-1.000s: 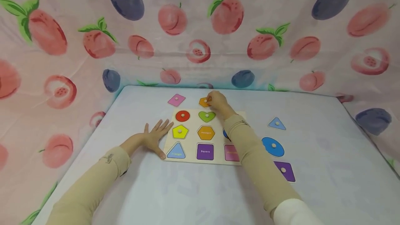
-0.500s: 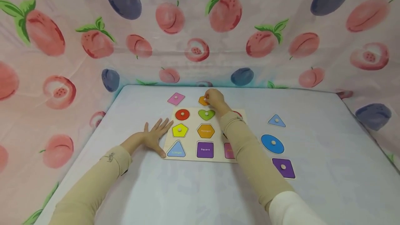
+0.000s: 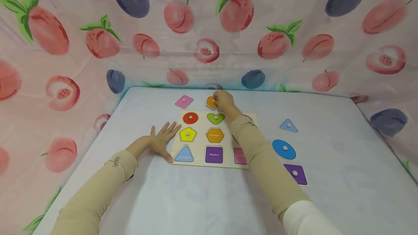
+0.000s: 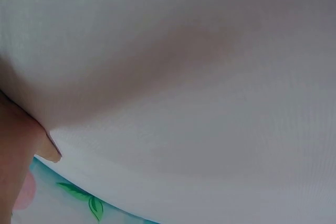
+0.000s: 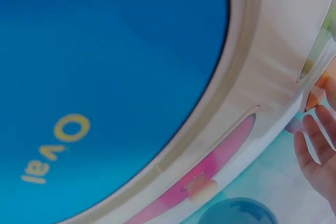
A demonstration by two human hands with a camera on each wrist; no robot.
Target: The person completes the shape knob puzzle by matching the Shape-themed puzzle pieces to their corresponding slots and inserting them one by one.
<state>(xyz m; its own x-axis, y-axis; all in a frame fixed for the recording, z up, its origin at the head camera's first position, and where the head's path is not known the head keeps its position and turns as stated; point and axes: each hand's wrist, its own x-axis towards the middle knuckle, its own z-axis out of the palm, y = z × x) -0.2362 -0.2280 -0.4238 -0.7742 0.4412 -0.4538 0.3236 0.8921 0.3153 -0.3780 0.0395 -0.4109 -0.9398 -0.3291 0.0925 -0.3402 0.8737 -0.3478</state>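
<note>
Head view: orange hexagon (image 3: 210, 102) is pinched by right hand (image 3: 225, 100) and seems just raised, its slot (image 3: 215, 135) unfilled, left hand (image 3: 160, 143) held spread-fingered.

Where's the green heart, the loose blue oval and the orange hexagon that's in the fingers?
Green heart (image 3: 216, 118): head view, on its knob.
Blue oval (image 3: 285, 148): head view, on its knob.
Orange hexagon (image 3: 210, 103): head view, on the orange face that shows.

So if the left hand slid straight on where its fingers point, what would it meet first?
Most likely the board; its edge seems to touch the left hand. Past that, probably the red circle.
</note>
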